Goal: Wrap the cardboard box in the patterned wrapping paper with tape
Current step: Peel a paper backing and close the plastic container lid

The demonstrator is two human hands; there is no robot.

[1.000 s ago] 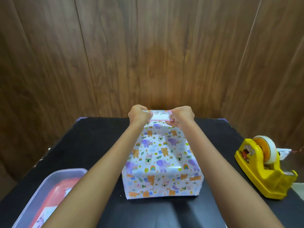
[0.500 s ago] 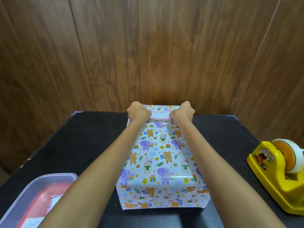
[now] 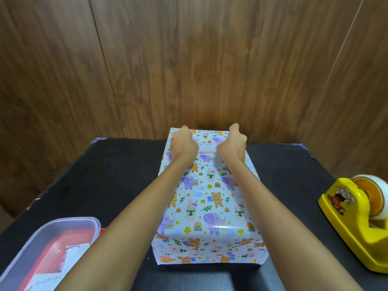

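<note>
Centre of frame: patterned wrapping paper (image 3: 207,206) covers the cardboard box, itself hidden, which lies on the black table (image 3: 117,175). At its far end, upper centre, the left hand (image 3: 183,147) and right hand (image 3: 232,145), set apart, curl their fingers onto the paper fold, seemingly to hold it taut for taping. Right edge: tape dispenser (image 3: 354,223), placed near. Lower left: plastic tub (image 3: 69,225). Count: one cardboard box, two hands, one tape dispenser, one plastic tub.

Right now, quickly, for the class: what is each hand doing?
Left hand: closed, pinching the label at its left end.
Right hand: closed, pinching its right end.
</note>
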